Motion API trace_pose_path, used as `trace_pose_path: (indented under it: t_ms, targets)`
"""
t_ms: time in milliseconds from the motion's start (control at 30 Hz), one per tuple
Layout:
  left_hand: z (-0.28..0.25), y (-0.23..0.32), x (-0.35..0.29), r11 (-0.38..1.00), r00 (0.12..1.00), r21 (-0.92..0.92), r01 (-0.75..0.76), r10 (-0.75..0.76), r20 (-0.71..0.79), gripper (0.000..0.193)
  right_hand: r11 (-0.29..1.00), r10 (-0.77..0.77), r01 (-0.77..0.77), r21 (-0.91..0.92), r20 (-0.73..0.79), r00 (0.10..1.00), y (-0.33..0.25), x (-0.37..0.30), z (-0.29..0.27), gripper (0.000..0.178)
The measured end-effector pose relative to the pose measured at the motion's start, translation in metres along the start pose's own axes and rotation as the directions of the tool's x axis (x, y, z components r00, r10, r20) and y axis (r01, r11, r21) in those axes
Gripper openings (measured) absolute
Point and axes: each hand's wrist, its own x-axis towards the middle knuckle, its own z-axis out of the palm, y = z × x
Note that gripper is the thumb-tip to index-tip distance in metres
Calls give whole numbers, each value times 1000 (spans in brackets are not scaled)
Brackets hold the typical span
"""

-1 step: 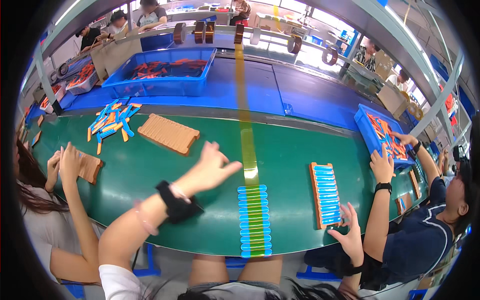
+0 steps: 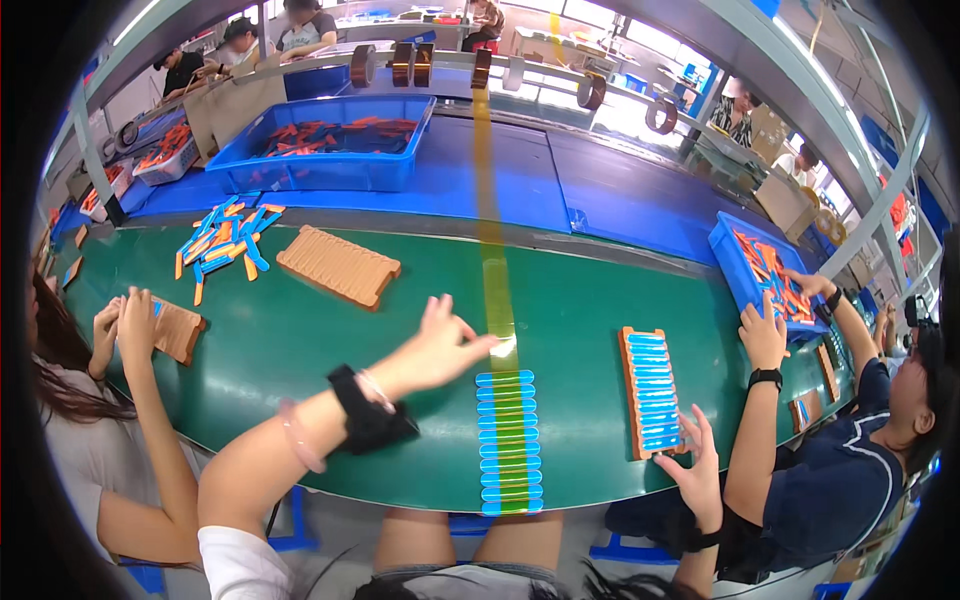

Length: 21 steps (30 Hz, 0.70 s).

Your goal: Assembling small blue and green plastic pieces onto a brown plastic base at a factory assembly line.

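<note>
A yellow translucent tape strip runs down the green table toward me. On its near end lies a row of blue, rounded-end strips, side by side across the tape. My left hand hovers left of the tape, fingers apart, its thumb tip at the tape's edge just beyond the row; I cannot tell whether it touches. A brown slotted tray filled with similar blue strips stands to the right. My right hand is at that tray's near right corner, thumb and fingers spread around it without a closed grip.
An unfilled brown slotted tray and a pile of blue and orange strips lie at far left. Blue bins hold more strips. Tape rolls hang on a bar overhead. Co-workers' hands work on both sides.
My left hand has shifted slightly right and nearer, bringing its thumb to the tape. My right hand and the filled tray have barely moved.
</note>
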Motion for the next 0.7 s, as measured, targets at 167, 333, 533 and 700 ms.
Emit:
trace_pose_path:
  t_ms: [167,333,533,700]
  targets:
    - [-3,15,-24,477,961,-876,77,199,193,18,999,-36,38,15,-103,994,-18,-1,34,73]
    - [-25,7,-58,242,973,-960,141,144,180,19,990,-123,116,-84,-82,989,-58,-15,71,72]
    - [-28,-11,-72,241,989,-959,148,-14,149,18,980,-198,198,-12,-19,980,-97,-9,118,72]
    - [-28,-11,-73,227,992,-968,112,29,121,17,950,-307,310,-36,59,950,-121,8,130,66]
